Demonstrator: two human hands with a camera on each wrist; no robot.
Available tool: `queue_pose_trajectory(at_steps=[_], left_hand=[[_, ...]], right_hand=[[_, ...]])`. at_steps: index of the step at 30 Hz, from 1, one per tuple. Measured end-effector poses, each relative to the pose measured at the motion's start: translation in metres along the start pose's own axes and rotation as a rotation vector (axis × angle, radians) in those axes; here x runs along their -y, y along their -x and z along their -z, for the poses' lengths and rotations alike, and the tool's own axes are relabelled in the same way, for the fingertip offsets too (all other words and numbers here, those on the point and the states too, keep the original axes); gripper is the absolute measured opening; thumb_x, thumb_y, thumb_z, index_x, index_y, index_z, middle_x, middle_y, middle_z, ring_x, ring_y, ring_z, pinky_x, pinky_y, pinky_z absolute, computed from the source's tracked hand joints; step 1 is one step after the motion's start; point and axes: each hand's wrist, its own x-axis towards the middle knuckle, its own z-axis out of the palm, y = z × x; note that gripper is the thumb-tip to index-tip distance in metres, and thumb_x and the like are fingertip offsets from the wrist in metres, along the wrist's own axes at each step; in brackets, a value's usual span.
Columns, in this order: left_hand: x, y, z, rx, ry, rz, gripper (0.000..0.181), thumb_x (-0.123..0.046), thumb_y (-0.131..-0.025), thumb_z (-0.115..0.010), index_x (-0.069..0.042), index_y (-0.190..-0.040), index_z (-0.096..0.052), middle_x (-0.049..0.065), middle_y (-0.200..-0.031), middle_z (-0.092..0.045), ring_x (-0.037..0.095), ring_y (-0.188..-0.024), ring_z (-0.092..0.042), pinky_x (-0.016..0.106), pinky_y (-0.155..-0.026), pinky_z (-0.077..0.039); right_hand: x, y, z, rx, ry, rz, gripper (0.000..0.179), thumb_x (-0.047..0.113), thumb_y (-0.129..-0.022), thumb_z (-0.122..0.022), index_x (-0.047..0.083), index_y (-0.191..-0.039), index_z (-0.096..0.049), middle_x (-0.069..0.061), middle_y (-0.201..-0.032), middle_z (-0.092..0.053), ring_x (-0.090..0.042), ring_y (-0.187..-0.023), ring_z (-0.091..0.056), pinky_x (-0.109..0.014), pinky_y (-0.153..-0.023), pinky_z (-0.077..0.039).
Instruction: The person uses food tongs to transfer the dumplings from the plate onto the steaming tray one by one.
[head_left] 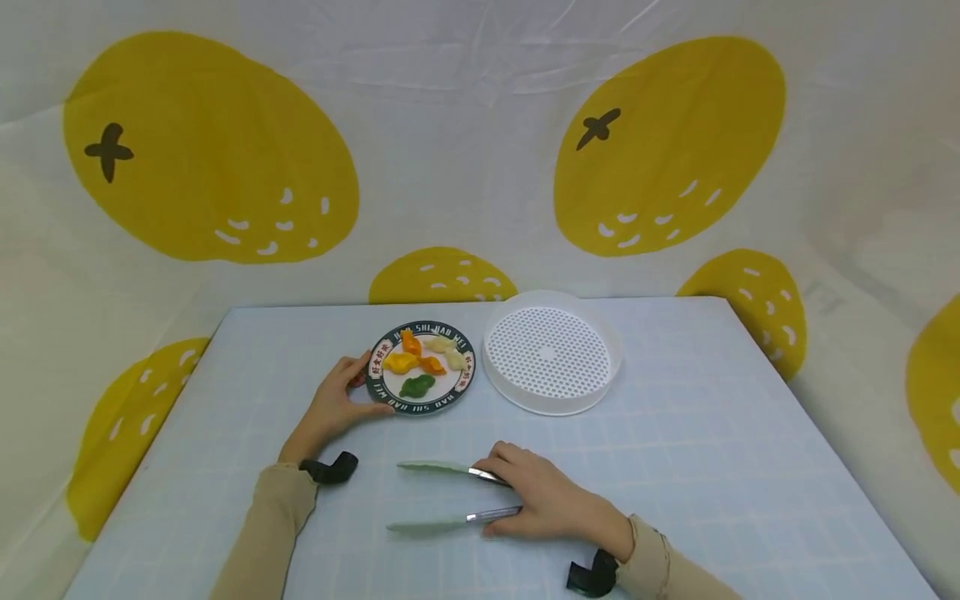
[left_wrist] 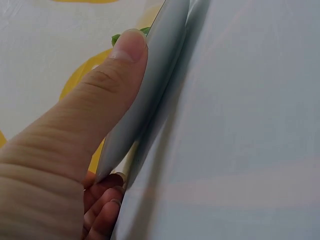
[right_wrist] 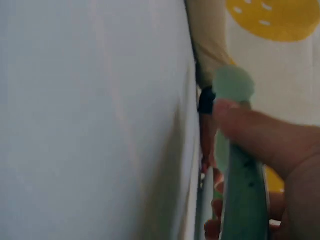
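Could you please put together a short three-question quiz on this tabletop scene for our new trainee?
1. True or false: the left hand grips the rim of the plate.
2. What does the right hand hold? A. a spoon B. the tongs C. a cup
3. Fill in: the white perforated steamer tray sits to the ____ of the plate in the head view.

Key: 1 true; 2 B; 3 right.

Beige sleeves (head_left: 270,525), black wrist cameras (head_left: 333,469)
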Motion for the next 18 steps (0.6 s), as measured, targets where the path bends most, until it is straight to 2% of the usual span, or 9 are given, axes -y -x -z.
queue_pose_trajectory(at_steps=[3,7,13,18], left_hand=[[0.000,-0.002,-0.002,0.006,0.010,0.001,0.113,-0.047,-0.064,-0.091,-0.007,-0.154,-0.036,0.011,-0.123,-0.048,0.025,-0.106,-0.045,0.043,-0.092,-0.041],[0.002,-0.002,-0.003,0.008,0.031,-0.005,0.112,-0.047,-0.064,-0.092,-0.007,-0.153,-0.037,0.009,-0.122,-0.048,0.024,-0.105,-0.045,0.043,-0.092,-0.041],[0.002,-0.002,-0.002,0.010,0.016,0.011,0.112,-0.048,-0.064,-0.091,-0.007,-0.153,-0.037,0.009,-0.121,-0.047,0.025,-0.105,-0.045,0.042,-0.090,-0.041],[0.001,-0.001,-0.001,0.006,0.024,0.015,0.111,-0.045,-0.065,-0.092,-0.007,-0.153,-0.037,0.010,-0.120,-0.047,0.026,-0.105,-0.044,0.043,-0.090,-0.041]], right_hand=[[0.001,-0.004,0.013,0.006,-0.048,-0.044,0.064,0.044,-0.080,-0.082,0.018,-0.133,-0.057,0.010,-0.109,-0.048,-0.009,-0.084,-0.052,-0.016,-0.069,-0.043],[-0.001,-0.011,0.031,-0.018,-0.018,-0.089,0.065,0.043,-0.079,-0.083,0.018,-0.133,-0.058,0.011,-0.109,-0.047,-0.014,-0.082,-0.053,-0.018,-0.065,-0.042],[-0.004,-0.024,0.056,-0.090,0.036,-0.085,0.066,0.040,-0.076,-0.086,0.013,-0.131,-0.060,0.008,-0.106,-0.049,-0.010,-0.080,-0.047,-0.020,-0.063,-0.040],[-0.006,-0.034,0.070,-0.129,0.045,-0.097,0.065,0.036,-0.076,-0.087,0.012,-0.130,-0.061,0.005,-0.108,-0.050,-0.015,-0.081,-0.050,-0.022,-0.063,-0.042]])
